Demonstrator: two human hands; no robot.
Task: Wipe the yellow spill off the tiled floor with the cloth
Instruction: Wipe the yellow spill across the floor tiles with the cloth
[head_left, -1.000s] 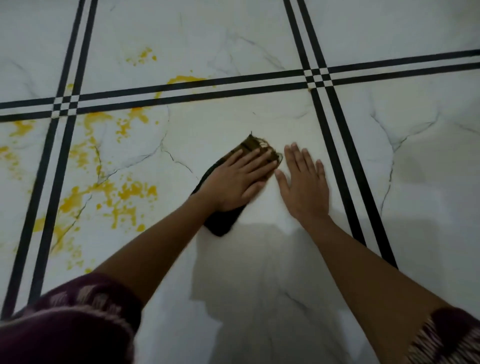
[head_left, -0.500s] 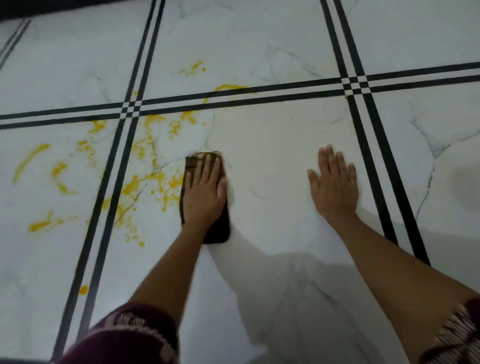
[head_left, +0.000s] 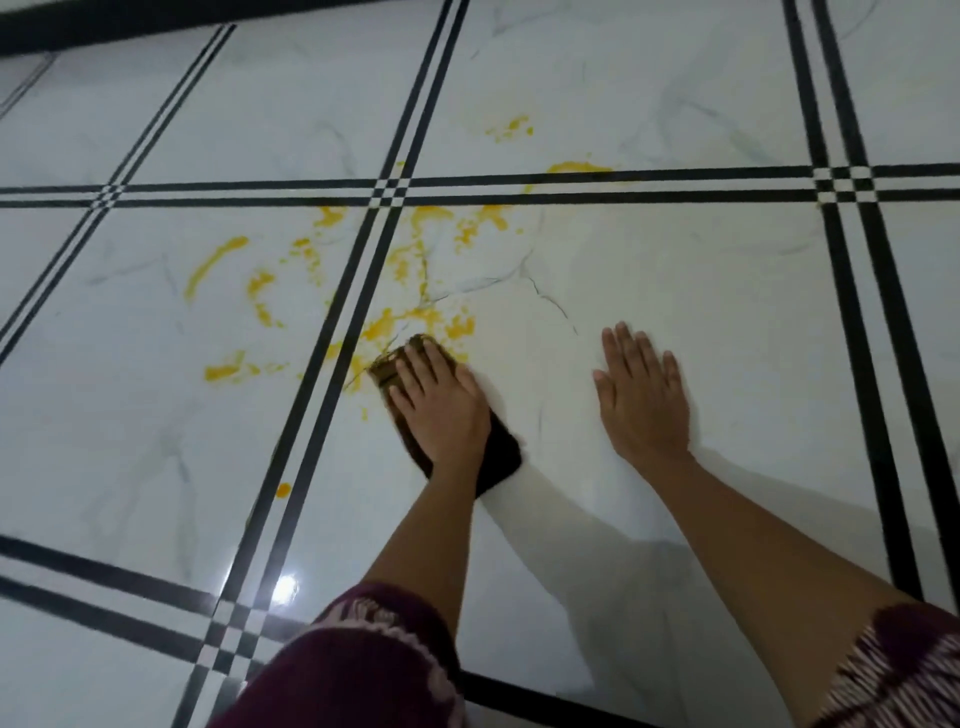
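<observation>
Dark cloth (head_left: 501, 457) under left hand (head_left: 441, 405), yellow splatter (head_left: 460, 326)

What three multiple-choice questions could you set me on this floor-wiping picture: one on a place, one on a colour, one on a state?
1. Where is the cloth?
A: draped over a sleeve. B: under the left hand. C: hanging from a hook.

2. What colour is the spill on the tiled floor?
A: yellow. B: red. C: blue.

3. How is the right hand?
A: clenched in a fist. B: gripping the cloth. C: flat on the floor, fingers straight.

Answers:
1. B, the left hand presses down on the cloth.
2. A, yellow splashes spread ahead of the cloth.
3. C, its palm lies on bare tile, apart from the cloth.
</observation>
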